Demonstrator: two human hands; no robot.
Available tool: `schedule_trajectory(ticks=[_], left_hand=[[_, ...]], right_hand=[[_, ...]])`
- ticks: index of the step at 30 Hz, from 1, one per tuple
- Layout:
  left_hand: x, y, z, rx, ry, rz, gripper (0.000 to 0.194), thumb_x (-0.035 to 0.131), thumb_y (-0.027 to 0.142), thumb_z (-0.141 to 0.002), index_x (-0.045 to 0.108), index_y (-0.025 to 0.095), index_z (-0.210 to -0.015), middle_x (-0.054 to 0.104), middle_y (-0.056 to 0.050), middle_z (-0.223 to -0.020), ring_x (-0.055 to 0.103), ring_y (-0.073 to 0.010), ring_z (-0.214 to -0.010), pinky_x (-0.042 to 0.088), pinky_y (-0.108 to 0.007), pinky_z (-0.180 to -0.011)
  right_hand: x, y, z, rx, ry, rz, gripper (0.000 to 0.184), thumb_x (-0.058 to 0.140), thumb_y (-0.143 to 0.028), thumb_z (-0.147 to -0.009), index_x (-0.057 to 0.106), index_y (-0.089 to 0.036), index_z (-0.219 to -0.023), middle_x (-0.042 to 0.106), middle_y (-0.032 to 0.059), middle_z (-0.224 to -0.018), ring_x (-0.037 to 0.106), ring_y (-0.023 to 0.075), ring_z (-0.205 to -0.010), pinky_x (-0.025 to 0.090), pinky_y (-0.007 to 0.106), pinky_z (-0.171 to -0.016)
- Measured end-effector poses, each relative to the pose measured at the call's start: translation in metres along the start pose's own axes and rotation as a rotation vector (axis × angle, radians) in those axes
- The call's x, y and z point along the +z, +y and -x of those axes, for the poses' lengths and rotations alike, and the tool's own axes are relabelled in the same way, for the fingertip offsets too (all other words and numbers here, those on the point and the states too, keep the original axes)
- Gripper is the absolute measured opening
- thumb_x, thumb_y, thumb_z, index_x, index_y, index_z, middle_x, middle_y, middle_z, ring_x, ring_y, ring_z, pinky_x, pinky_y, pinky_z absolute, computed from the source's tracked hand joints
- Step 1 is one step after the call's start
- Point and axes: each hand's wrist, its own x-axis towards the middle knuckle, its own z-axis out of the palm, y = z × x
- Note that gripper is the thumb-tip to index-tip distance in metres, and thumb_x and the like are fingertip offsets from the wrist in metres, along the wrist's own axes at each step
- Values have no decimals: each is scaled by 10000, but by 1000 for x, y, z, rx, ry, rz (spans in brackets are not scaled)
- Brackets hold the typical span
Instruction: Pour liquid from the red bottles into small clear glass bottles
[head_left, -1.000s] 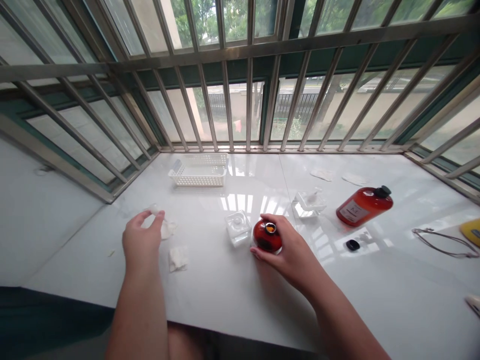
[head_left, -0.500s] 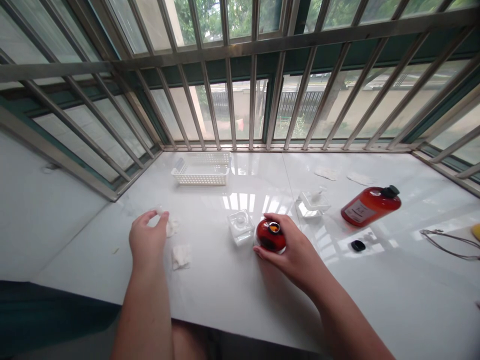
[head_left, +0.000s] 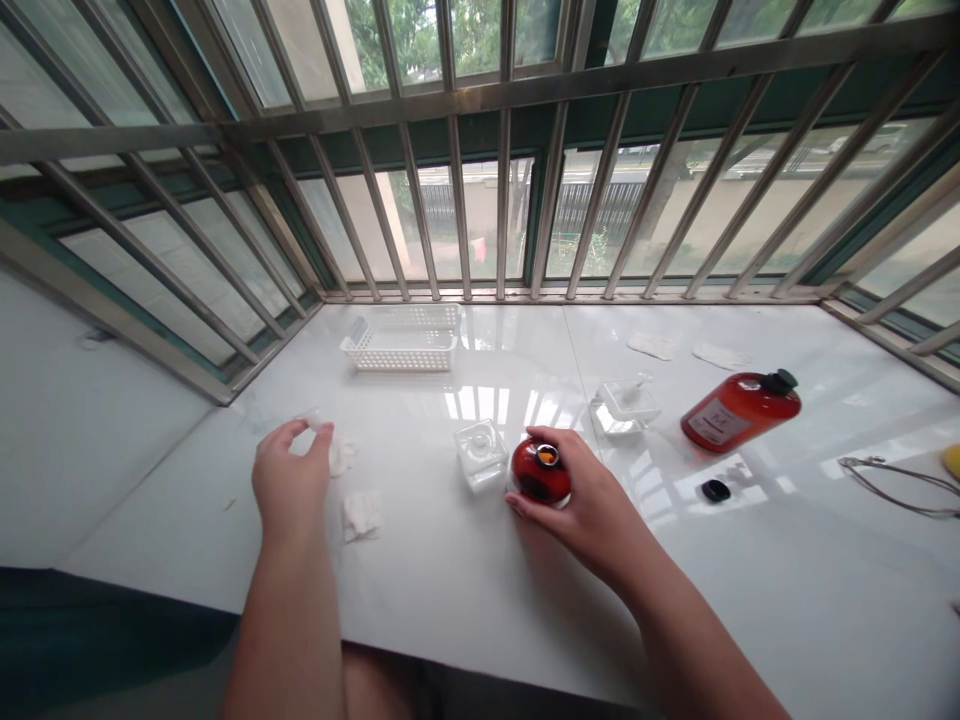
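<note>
My right hand (head_left: 574, 475) is wrapped around an amber-red bottle (head_left: 538, 475). The bottle stands upright, its uncapped mouth facing up at me. Close against its left side is a square clear glass bottle (head_left: 481, 452). Over on the left, my left hand (head_left: 289, 470) pinches a small whitish, see-through piece (head_left: 313, 416) between thumb and fingers; its kind is not clear. Just right of that hand lies a crumpled white wad (head_left: 341, 458), and nearer to me a folded white wad (head_left: 361, 516).
A white perforated basket (head_left: 401, 355) sits near the window bars. Toward the right are another clear glass container (head_left: 626, 405), a large amber bottle (head_left: 739, 412) lying down, a black cap (head_left: 715, 490) and a thin cord (head_left: 896, 485). Flat white pieces (head_left: 651, 346) lie behind.
My left hand has shifted very slightly left, and the view has moved a little. The right hand stays on the amber-red bottle.
</note>
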Motion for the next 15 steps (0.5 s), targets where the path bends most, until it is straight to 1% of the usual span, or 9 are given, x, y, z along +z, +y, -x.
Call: schedule_trajectory(ticks=[2, 3, 6, 9, 11, 13, 15], left_hand=[[-2, 6, 1, 54, 39, -59, 408, 704, 465, -932, 758, 156, -1193, 708, -147, -1381, 650, -350, -1337, 464, -487, -1250], [-1, 8, 2, 74, 37, -96, 387, 707, 428, -923, 764, 147, -1183, 704, -166, -1382, 639, -354, -1354, 449, -492, -1265], [5, 13, 5, 115, -55, -174, 355, 695, 353, -913, 785, 126, -1169, 683, -220, -1384, 618, -382, -1382, 423, -539, -1281], [14, 13, 9, 175, -125, -183, 326, 689, 332, -928, 812, 162, -1178, 652, -198, -1444, 594, -379, -1409, 392, -538, -1300], [20, 11, 10, 206, -183, -242, 333, 685, 325, -945, 821, 194, -1219, 610, -179, -1518, 545, -395, -1455, 355, -559, -1317], [24, 6, 11, 197, -254, -330, 353, 686, 321, -952, 818, 230, -1267, 578, -170, -1564, 506, -426, -1482, 346, -606, -1308], [28, 0, 11, 170, -311, -385, 352, 694, 318, -946, 822, 263, -1270, 572, -166, -1571, 497, -448, -1485, 356, -644, -1286]], right_hand=[[0, 0, 0, 7, -2, 0, 664, 826, -482, -927, 510, -354, -1497, 616, 74, -1475, 651, 311, -1346, 593, 493, -1120], [-1, 0, 1, 10, -1, -1, 663, 827, -483, -926, 510, -358, -1495, 617, 70, -1474, 652, 309, -1345, 592, 493, -1120], [-1, 0, 0, 16, -1, -2, 663, 827, -486, -925, 511, -362, -1495, 617, 67, -1474, 652, 311, -1343, 594, 496, -1117], [-1, -2, 1, 7, 0, -2, 659, 825, -483, -927, 516, -346, -1493, 617, 82, -1473, 649, 318, -1344, 588, 508, -1119], [0, -4, 1, 3, 9, 3, 653, 822, -478, -929, 520, -336, -1491, 623, 88, -1463, 655, 319, -1333, 591, 511, -1110], [1, -5, 2, 7, 32, 19, 643, 817, -479, -933, 523, -332, -1486, 632, 86, -1450, 666, 317, -1310, 604, 508, -1086], [3, -6, 3, 15, 64, 42, 637, 810, -490, -939, 523, -326, -1484, 638, 89, -1443, 676, 318, -1288, 615, 507, -1062]])
